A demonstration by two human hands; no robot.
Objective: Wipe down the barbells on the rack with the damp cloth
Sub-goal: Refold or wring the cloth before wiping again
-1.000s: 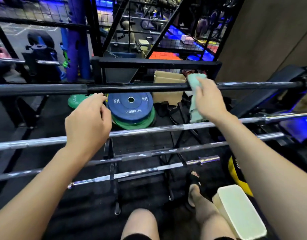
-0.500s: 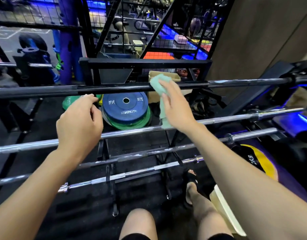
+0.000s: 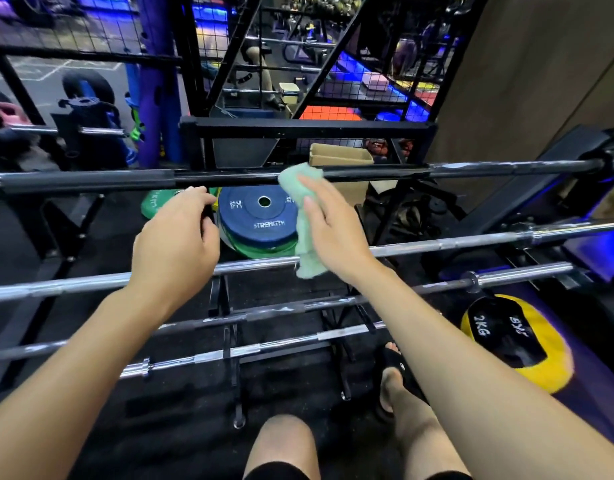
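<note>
Head cam, near to far: knees & a sandalled foot (image 3: 390,379) at 6 o'clock on dark rubber floor (image 3: 181,410); yellow/black med ball (image 3: 517,341), marked 2KG, at 4 o'clock. Rack (image 3: 229,341) holds several barbells in rising rows. Left hand (image 3: 175,244) sits w/ fingers loosely curled at the top black barbell (image 3: 91,181); whether it actually grips the bar, can't tell. Right hand (image 3: 333,230) at 12 o'clock, fingers fairly straight, pressing green cloth (image 3: 304,216) onto that top bar; cloth's tail hangs down to the chrome barbell (image 3: 454,242) below. To wipe well, prob. wrap cloth round the shaft, keep steady pressure, run full length incl. sleeves, steady bar w/ left so it doesn't roll. Beyond, at 12: blue STRENGTH plate (image 3: 260,216) on green ones, cardboard box (image 3: 340,155), black mesh frame, gym floor w/ blue lighting.
</note>
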